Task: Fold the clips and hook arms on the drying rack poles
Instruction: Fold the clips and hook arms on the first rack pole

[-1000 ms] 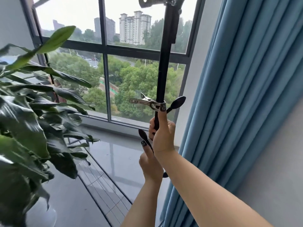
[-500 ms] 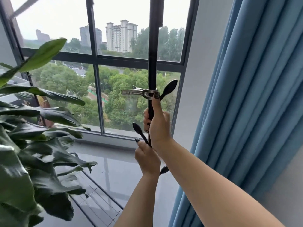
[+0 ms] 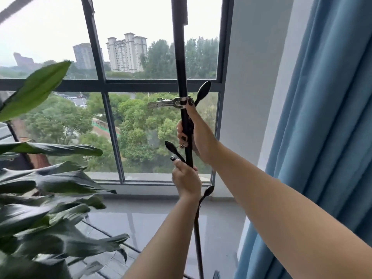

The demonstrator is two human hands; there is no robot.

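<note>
A black drying rack pole point(image 3: 179, 57) stands upright in front of the window. A silver metal clip point(image 3: 167, 103) sticks out leftwards from a band on the pole. Three black paddle-tipped hook arms branch off: one up-right point(image 3: 203, 91), one to the left point(image 3: 173, 150) and one low on the right point(image 3: 206, 193). My right hand point(image 3: 198, 135) is wrapped around the pole just under the clip, thumb reaching up to the band. My left hand point(image 3: 186, 181) grips the pole lower down, thumb resting on the base of the left hook arm.
A big leafy plant point(image 3: 40, 198) fills the left side. A blue curtain point(image 3: 332, 117) hangs close on the right. The dark window frame point(image 3: 106, 85) and sill are behind the pole, with glossy grey floor point(image 3: 141, 224) below.
The view has tilted down and drifted, so the pole top left the frame. Both hands stay on the pole, and the clip and hook arms stick out as before.
</note>
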